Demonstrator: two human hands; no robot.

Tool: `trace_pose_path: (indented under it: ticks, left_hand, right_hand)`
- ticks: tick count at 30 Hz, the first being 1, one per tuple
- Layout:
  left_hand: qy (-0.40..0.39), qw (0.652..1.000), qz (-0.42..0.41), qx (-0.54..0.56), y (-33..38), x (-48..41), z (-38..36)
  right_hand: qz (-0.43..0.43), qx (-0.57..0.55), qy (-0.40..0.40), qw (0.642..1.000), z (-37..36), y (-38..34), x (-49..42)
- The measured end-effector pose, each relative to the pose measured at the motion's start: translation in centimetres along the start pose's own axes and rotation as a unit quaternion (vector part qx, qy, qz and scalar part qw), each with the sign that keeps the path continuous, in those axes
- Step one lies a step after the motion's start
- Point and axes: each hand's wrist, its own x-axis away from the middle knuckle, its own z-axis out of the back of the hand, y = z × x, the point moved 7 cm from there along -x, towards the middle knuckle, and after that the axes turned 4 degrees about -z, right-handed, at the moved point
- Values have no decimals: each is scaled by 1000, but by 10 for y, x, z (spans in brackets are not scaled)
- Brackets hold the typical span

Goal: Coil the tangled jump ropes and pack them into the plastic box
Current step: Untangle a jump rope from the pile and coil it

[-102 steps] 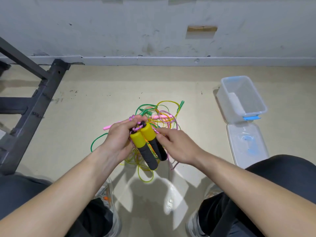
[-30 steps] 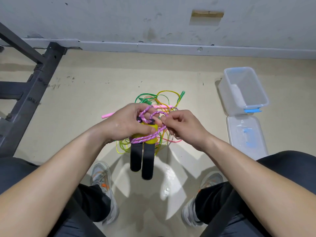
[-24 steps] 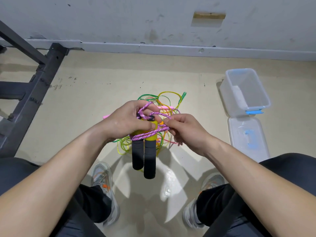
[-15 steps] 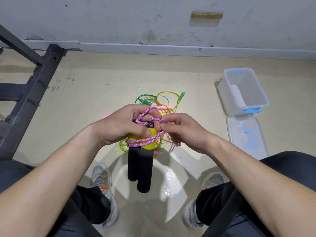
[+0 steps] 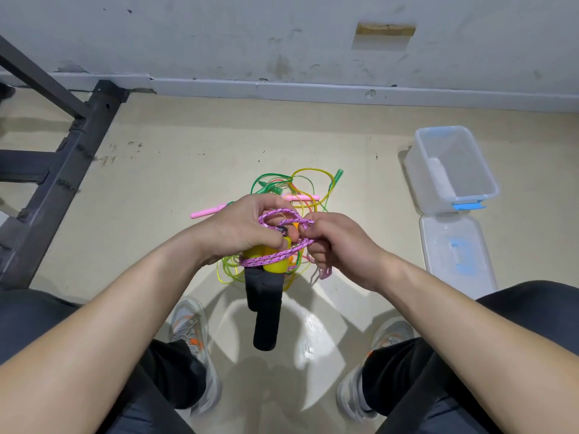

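Under left hand (image 5: 241, 228) | handles (image 5: 264, 305) partly hidden | pink rope (image 5: 275, 255) enters right hand (image 5: 340, 245)

- The left hand (image 5: 244, 230) grips and covers the tops of the two yellow-and-black handles (image 5: 266, 308), so where the purple-pink rope (image 5: 275, 256) joins them is hidden.
- The right hand (image 5: 341, 245) pinches that rope; its run inside the palm cannot be seen.
- The tangled pile (image 5: 294, 189) on the floor lies mostly behind both hands; the number of ropes cannot be told.
- The pink handle (image 5: 203, 212) disappears behind the left hand at one end.
- The dark metal frame (image 5: 62, 170) is cut off by the left edge.
- Both forearms and legs run off the bottom edge.
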Motion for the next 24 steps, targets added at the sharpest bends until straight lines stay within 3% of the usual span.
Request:
trace_pose_path:
  ticks: [6, 15, 18, 22, 24]
  left_hand:
    - [56, 994, -13, -94, -3, 3, -9]
    - [20, 991, 28, -128, -16, 3, -24]
    - [29, 991, 40, -125, -21, 1, -23]
    - [17, 997, 60, -46, -27, -1, -20]
    - [-3, 997, 78, 18, -30, 0, -25]
  right_hand:
    - [56, 209, 42, 975, 4, -7, -1]
    - [10, 242, 21, 970, 9, 1, -5]
    - [0, 269, 60, 961, 19, 3, -7]
    - [8, 401, 104, 910, 31, -5, -9]
    - [-20, 381, 81, 921, 33, -3, -10]
